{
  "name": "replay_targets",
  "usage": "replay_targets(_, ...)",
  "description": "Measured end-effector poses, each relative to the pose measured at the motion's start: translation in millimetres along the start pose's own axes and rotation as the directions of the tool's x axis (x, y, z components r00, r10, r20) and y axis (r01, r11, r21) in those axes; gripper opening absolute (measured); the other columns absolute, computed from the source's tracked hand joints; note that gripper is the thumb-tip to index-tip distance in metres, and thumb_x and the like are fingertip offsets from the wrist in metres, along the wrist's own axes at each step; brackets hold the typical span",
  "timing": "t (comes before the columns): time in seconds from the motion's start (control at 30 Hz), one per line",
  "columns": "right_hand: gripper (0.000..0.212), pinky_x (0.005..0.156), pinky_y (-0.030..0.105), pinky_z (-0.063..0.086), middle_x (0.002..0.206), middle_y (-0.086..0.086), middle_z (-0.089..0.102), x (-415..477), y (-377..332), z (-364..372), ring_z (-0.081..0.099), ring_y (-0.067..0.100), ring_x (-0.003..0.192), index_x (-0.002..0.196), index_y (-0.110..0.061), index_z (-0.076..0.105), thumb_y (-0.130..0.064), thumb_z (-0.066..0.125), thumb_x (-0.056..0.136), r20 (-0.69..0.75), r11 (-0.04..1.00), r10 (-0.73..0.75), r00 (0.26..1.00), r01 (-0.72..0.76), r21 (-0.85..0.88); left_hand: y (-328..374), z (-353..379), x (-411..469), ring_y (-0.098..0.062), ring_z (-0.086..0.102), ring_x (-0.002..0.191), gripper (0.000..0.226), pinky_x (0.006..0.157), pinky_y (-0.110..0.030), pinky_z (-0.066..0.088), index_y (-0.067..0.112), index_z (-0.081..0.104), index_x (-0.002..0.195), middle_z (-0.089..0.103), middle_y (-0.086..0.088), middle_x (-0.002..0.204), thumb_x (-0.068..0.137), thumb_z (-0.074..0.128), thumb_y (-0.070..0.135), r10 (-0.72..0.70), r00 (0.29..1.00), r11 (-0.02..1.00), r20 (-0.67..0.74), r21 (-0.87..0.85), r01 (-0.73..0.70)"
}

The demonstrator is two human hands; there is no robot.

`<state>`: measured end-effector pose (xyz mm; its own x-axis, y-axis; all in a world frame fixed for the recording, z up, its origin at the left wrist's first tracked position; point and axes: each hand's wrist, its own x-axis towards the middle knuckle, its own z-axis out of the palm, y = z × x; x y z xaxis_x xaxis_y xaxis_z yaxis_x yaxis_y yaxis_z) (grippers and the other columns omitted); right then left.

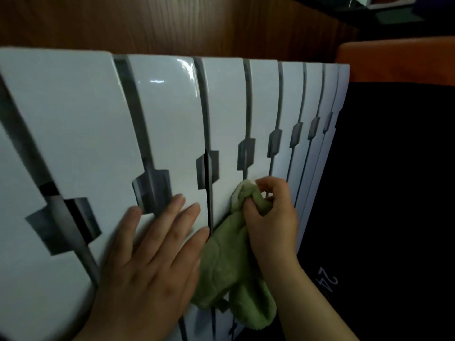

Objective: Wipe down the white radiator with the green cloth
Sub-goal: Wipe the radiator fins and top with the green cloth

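The white radiator [172, 119] runs off the left and bottom edges, its nearest sections smeared with blur; the left hand [147, 262] lies flat over part of one section, its wrist cut by the bottom edge; the green cloth [226, 262] hides the lower gaps and some fingertips of the right hand [273, 217] gripping it; white print [328, 279] on the black panel [394, 193] is unreadable past "24"; things in the top right corner [384, 3] are too dark to tell.

Cloth [221, 262] seemingly against radiator [73, 119]
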<state>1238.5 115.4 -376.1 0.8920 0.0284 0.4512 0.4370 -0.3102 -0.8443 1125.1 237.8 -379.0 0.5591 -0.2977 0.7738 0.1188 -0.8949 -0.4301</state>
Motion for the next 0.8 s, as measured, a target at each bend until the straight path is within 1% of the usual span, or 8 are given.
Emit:
replay_targets(0.03,0.033,0.060,0.015,0.036,0.077,-0.022,0.044,0.7,1.1,0.8,0.045,-0.001,0.066,0.079,-0.039,0.044,-0.010,0.056,0.086,-0.020,0.998,-0.063,0.998,0.062,-0.030,-0.2,0.8,-0.6,-0.026,0.039,0.126,0.026,0.114,-0.043,0.007,0.017,0.055,0.106,0.045,-0.004,0.129,0.085,0.044,0.028,-0.002,1.000,1.000,-0.004,-0.002,0.002)
replay_targets(0.1,0.021,0.056,0.013,0.031,0.085,-0.019,0.045,3.7,1.9,0.3,0.037,0.000,0.067,0.089,-0.024,0.060,-0.003,0.056,0.083,-0.059,0.980,-0.174,0.983,0.167,-0.106,-0.6,2.2,-1.5,-0.026,0.034,0.129,0.025,0.114,-0.043,0.006,0.017,0.055,0.106,0.044,-0.004,0.130,0.085,0.044,0.028,-0.011,1.000,1.000,-0.014,-0.005,0.011)
replay_targets(0.2,0.019,0.057,0.018,0.025,0.095,-0.004,0.052,9.0,4.6,-1.5,0.031,-0.009,0.076,0.095,-0.011,0.066,0.000,0.059,0.080,-0.091,0.961,-0.227,0.970,0.208,-0.181,-0.8,3.3,-2.2,-0.027,0.035,0.129,0.025,0.114,-0.044,0.007,0.017,0.055,0.105,0.045,-0.005,0.130,0.087,0.042,0.028,-0.003,1.000,1.000,-0.013,0.000,0.003)
replay_targets(0.3,0.021,0.054,0.012,0.027,0.095,-0.005,0.051,8.2,4.9,-2.4,0.030,-0.009,0.077,0.101,-0.012,0.064,-0.008,0.061,0.081,-0.069,0.950,-0.240,0.968,0.220,-0.220,-0.2,2.9,-1.9,-0.025,0.039,0.125,0.024,0.113,-0.044,0.008,0.016,0.055,0.104,0.048,-0.006,0.129,0.087,0.043,0.027,-0.006,1.000,1.000,-0.013,-0.007,0.006)
replay_targets(0.4,0.022,0.061,0.004,0.028,0.088,-0.011,0.047,-0.2,5.1,0.6,0.035,-0.004,0.075,0.102,-0.016,0.063,-0.023,0.064,0.081,-0.056,0.939,-0.265,0.963,0.244,-0.244,0.4,3.7,-2.1,-0.025,0.040,0.124,0.024,0.112,-0.046,0.010,0.014,0.056,0.102,0.058,-0.011,0.125,0.085,0.045,0.027,-0.011,1.000,1.000,0.006,-0.003,0.012)
replay_targets(0.53,0.021,0.060,0.009,0.030,0.081,-0.021,0.039,-3.5,10.0,1.4,0.036,-0.006,0.075,0.100,-0.019,0.065,-0.029,0.062,0.083,-0.007,0.963,-0.201,0.980,0.196,-0.183,1.6,3.8,-2.8,-0.027,0.038,0.125,0.022,0.113,-0.045,0.006,0.014,0.056,0.100,0.059,-0.013,0.124,0.084,0.047,0.026,-0.032,0.999,0.999,0.027,-0.003,0.032)
replay_targets(0.7,0.010,0.061,0.019,0.035,0.101,-0.001,0.056,-4.9,12.0,4.5,0.039,0.001,0.077,0.093,-0.014,0.067,-0.016,0.060,0.086,-0.072,0.937,-0.281,0.957,0.258,-0.237,7.2,4.9,-5.3,-0.029,0.037,0.125,0.023,0.110,-0.049,0.009,0.014,0.055,0.101,0.058,-0.014,0.125,0.082,0.047,0.026,-0.037,0.999,0.999,0.028,-0.018,0.037)
replay_targets(0.8,0.007,0.065,0.024,0.037,0.082,-0.014,0.048,-1.6,5.3,2.5,0.039,0.004,0.068,0.091,-0.028,0.046,-0.022,0.050,0.092,0.003,0.965,-0.137,0.991,0.134,-0.224,13.3,9.6,-12.9,-0.029,0.036,0.126,0.026,0.111,-0.050,0.007,0.014,0.054,0.104,0.046,-0.008,0.132,0.083,0.046,0.027,-0.029,0.999,1.000,0.043,-0.009,0.030)
